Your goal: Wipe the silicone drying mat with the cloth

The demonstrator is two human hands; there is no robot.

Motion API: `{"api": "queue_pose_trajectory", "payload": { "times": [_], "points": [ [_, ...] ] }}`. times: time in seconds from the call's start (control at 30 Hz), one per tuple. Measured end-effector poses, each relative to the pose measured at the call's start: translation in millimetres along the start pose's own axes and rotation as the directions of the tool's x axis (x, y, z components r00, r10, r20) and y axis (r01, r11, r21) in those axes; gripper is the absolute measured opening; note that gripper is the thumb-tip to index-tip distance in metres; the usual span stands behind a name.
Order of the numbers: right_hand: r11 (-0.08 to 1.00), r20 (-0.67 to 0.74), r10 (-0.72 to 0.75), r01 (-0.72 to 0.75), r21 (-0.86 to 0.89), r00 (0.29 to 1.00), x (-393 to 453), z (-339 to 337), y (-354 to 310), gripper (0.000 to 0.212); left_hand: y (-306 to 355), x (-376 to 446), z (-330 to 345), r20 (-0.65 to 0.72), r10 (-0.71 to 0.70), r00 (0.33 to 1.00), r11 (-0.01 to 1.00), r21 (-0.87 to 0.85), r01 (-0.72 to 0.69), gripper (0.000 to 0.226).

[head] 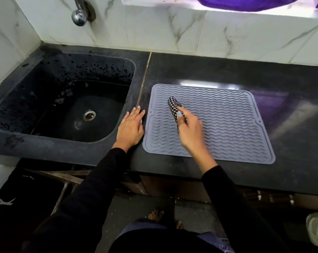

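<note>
Black stone counter (pixel 172 167) beside sink (pixel 66 99), grey mat (pixel 227 125) under right hand (pixel 190 132) gripping checked cloth (pixel 173 106); left hand (pixel 130 128) flat, fingers spread.

A wavy ridged pattern is borne by the grey silicone drying mat (pixel 227 125); black-and-white checks by the rolled cloth (pixel 173 106); the stone counter (pixel 291 161) is black.

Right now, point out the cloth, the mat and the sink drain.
cloth (pixel 173 105): head view, checked upper end.
mat (pixel 227 125): head view, bare ribbed middle.
sink drain (pixel 89 115): head view, metal centre.
</note>
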State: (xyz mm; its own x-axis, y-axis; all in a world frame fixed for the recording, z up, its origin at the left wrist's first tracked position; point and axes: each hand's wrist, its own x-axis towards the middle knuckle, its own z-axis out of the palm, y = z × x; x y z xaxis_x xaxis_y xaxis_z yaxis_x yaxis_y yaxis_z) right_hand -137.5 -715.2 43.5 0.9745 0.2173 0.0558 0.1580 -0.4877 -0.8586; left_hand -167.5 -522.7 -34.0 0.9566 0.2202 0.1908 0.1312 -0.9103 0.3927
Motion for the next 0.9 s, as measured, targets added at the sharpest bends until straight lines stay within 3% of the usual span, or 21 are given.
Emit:
{"api": "queue_pose_trajectory", "payload": {
  "times": [0.1, 0.2, 0.27, 0.33, 0.4, 0.53, 0.57, 0.63, 0.7, 0.73, 0.8, 0.9],
  "points": [
    [0.932, 0.157, -0.139, 0.183, -0.312, 0.978, -20, 21, -5, 0.041, 0, 1, 1, 0.004, -0.003, 1.0, 1.0, 0.001, 0.003, 0.048],
    [0.71, 0.374, -0.125, 0.346, -0.613, 0.919, -47, 54, 9, 0.055, -1, 2, 1, -0.006, 0.0, 1.0, 1.0, 0.008, 0.001, 0.048],
    [0.578, 0.394, -0.136, 0.396, -0.714, 0.909, -63, 65, 19, 0.061, -1, 2, 2, -0.016, 0.004, 1.0, 1.0, 0.011, -0.004, 0.048],
    [0.517, 0.335, -0.209, 0.395, -0.759, 0.919, -68, 66, 23, 0.057, -1, 2, 2, -0.021, 0.008, 1.0, 1.0, 0.018, -0.008, 0.048],
    [0.547, 0.323, -0.273, 0.423, -0.723, 0.906, -64, 63, 24, 0.054, -1, 2, 3, -0.02, 0.01, 1.0, 1.0, 0.024, -0.009, 0.048],
    [0.77, 0.409, -0.271, 0.451, -0.451, 0.872, -50, 52, 27, 0.05, -1, 2, 3, -0.022, 0.018, 1.0, 1.0, 0.021, -0.017, 0.047],
    [0.838, 0.373, -0.261, 0.401, -0.37, 0.89, -43, 45, 28, 0.046, -1, 2, 3, -0.021, 0.017, 1.0, 1.0, 0.015, -0.017, 0.047],
    [0.982, 0.325, -0.08, 0.131, -0.137, 0.942, -28, 25, 23, 0.038, -2, 2, 2, -0.007, 0.017, 1.0, 1.0, 0.001, -0.017, 0.046],
    [0.992, 0.303, 0.056, -0.087, 0.092, 0.951, -12, 6, 14, 0.032, -1, 4, 0, 0.002, 0.01, 1.0, 1.0, -0.013, -0.01, 0.045],
    [0.995, 0.26, 0.055, -0.076, 0.07, 0.964, -6, 0, 10, 0.03, -1, 5, -1, 0.01, 0.005, 1.0, 1.0, -0.017, -0.005, 0.044],
    [0.982, 0.21, -0.076, 0.11, -0.154, 0.975, -4, -4, 0, 0.03, 0, 11, -3, 0.024, 0.003, 1.0, 1.0, -0.018, -0.003, 0.044],
    [0.865, 0.349, -0.16, 0.302, -0.401, 0.923, -26, 14, -10, 0.032, 2, 26, -5, 0.073, 0.002, 0.997, 1.0, -0.017, -0.001, 0.045]
  ]
}}
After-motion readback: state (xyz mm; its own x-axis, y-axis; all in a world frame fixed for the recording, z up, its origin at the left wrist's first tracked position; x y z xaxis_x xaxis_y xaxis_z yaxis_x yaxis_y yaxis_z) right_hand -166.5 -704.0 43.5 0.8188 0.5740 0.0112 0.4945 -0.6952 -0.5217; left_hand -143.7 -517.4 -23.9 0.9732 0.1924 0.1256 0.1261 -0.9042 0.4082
